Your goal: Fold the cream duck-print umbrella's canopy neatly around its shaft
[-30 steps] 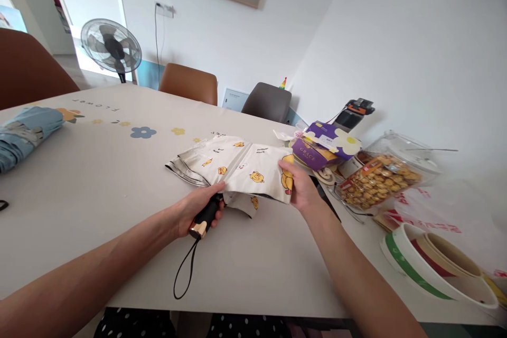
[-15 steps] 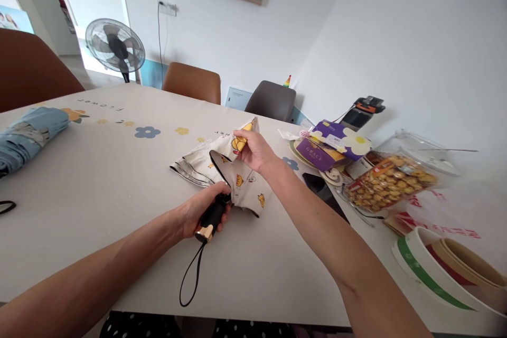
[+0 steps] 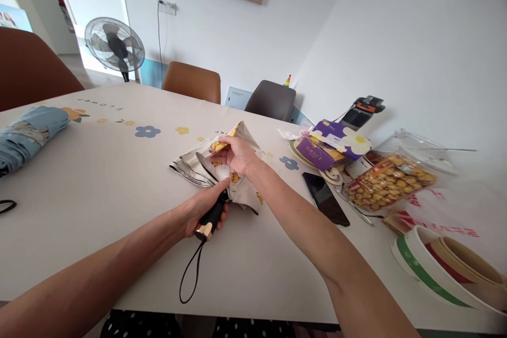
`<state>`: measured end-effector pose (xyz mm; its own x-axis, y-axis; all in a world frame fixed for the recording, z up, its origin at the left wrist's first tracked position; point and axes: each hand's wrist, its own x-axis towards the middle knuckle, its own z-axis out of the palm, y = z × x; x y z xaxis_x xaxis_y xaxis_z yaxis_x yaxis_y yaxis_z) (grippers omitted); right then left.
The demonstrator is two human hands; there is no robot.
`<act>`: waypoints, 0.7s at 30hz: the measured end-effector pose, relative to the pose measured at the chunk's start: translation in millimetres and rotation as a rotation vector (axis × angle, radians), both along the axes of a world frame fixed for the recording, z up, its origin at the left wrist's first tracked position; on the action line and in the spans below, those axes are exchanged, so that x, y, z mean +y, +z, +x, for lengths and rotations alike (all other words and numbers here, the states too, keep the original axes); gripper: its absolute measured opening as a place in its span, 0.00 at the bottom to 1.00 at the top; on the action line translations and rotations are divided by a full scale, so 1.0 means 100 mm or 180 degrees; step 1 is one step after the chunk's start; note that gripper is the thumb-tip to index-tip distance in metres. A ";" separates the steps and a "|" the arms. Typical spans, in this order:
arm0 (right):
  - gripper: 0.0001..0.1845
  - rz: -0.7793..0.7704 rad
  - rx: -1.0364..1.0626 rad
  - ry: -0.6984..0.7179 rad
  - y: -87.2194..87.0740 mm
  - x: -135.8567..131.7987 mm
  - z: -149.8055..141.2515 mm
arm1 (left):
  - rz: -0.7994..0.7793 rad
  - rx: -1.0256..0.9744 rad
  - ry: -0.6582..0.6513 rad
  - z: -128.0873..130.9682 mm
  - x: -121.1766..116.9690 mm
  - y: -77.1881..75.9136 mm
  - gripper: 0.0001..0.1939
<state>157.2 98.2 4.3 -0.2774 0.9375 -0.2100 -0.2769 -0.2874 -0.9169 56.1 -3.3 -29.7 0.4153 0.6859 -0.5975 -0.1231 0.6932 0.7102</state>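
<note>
A folding umbrella point(image 3: 250, 198) with a cream canopy and yellow duck prints lies loosely gathered on the table. My left hand point(image 3: 206, 210) is wrapped round its black handle, which has a gold-coloured end and a black wrist strap point(image 3: 189, 279). Farther up, my right hand point(image 3: 236, 154) pinches a fold of the canopy between thumb and fingers. The folded layers fan out to the left, and a pointed flap stands up beyond my right hand. Part of the cloth is hidden behind that hand.
A blue folded umbrella point(image 3: 34, 137) lies at the left. Along the right are a phone point(image 3: 325, 198), a purple box point(image 3: 317, 153), a clear jar of snacks point(image 3: 392, 182) and white-and-green bowls point(image 3: 431, 269). Chairs point(image 3: 192, 82) and a fan point(image 3: 114, 45) stand beyond the table point(image 3: 130, 253).
My right hand has moved left with the canopy fold, laying it over toward the other layers. The phone shows more fully now. My left hand stays on the handle.
</note>
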 end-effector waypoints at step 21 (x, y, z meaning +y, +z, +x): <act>0.11 0.5105 -0.4305 0.0170 -0.37 -1.15 0.67 | -0.0128 -0.0182 0.0157 -0.01 0.00 0.00 0.20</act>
<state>224.1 -16.4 -32.3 -0.7080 0.4564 0.5389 0.5990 0.7923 0.1160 55.0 -2.9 -29.7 0.4160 0.6823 -0.6012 -0.1973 0.7131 0.6727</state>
